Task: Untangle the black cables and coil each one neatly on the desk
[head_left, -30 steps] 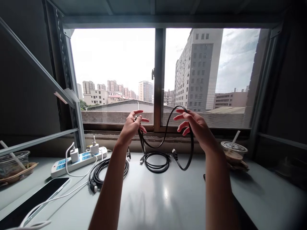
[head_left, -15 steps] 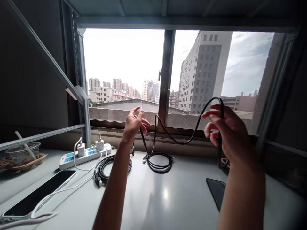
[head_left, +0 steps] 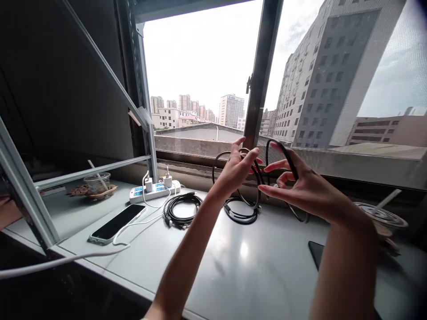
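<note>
My left hand [head_left: 235,171] is raised above the desk, its fingers closed around loops of a black cable [head_left: 289,160]. To its right, my right hand [head_left: 310,189] has hold of the same cable, which arches over the fingers and runs down past the thumb; its fingers are bent and partly spread. A length of the cable hangs below the right hand. Behind and under my left hand lies a coiled black cable [head_left: 240,218]. Another black cable coil [head_left: 167,206] rests farther left, beside my left forearm.
A power strip [head_left: 155,192] with two white plugs stands by the wall. Near it lie a phone [head_left: 116,224] and a white cable [head_left: 93,254]. A second phone [head_left: 315,253] is partly behind my right forearm. Plastic cups stand left [head_left: 96,183] and right [head_left: 383,215]. Another person's arm [head_left: 10,213] shows far left.
My hands have come closer together, and the cable span between them has been gathered into loops at my left hand. The camera view has turned and tilted, showing more of the desk's left edge.
</note>
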Demonstrator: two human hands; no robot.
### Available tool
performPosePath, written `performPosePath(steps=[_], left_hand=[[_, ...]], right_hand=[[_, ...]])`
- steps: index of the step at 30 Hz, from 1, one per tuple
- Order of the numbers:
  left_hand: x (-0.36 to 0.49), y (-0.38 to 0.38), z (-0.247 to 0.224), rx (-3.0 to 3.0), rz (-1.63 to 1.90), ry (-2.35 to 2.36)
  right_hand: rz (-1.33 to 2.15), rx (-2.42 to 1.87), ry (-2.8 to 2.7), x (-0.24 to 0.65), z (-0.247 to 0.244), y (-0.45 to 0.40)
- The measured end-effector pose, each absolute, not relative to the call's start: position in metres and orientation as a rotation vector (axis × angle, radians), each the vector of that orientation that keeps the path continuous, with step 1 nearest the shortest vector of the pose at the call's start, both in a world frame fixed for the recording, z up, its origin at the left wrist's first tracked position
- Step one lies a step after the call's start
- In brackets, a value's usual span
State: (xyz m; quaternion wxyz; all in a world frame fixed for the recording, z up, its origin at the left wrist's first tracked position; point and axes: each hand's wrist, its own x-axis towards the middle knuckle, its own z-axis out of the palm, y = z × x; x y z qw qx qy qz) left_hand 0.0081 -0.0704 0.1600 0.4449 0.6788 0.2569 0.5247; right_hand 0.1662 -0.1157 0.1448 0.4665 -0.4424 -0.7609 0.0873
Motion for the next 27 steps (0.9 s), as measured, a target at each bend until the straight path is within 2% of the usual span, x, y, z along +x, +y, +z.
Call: performPosePath(steps=[4, 7, 11, 16, 22, 24, 27], left_hand=[[-0.005, -0.091, 0.150, 1.902, 1.082, 0.788], [-0.016, -0.108, 0.131, 1.852, 1.162, 0.736], [-0.036, -0.142, 0.103, 1.790, 1.147, 0.809], [-0.055, -0.183, 0.084, 1.884, 0.897, 1.153], [-0.068, -0.236, 0.050, 1.954, 0.799, 0.888], [-0.080, -0.257, 0.020, 1.960, 0.898, 0.887], [-0.100, -0.282, -0.038, 1.980, 1.057, 0.870]], right_hand=[[0.408, -1.150, -2.003, 0.162, 0.142, -0.115], [0.494, -1.077, -2.153, 0.143, 0.146, -0.124], [0.434, -0.993, -2.351, 0.109, 0.137, -0.151], [0.458, -1.038, -2.377, 0.081, 0.083, -0.182], [0.843, -0.941, -1.675, 0.088, -0.001, -0.235], [0.729, -0.993, -1.570, 0.101, -0.018, -0.250], [0.362, -1.125, -1.493, 0.127, -0.019, -0.269]])
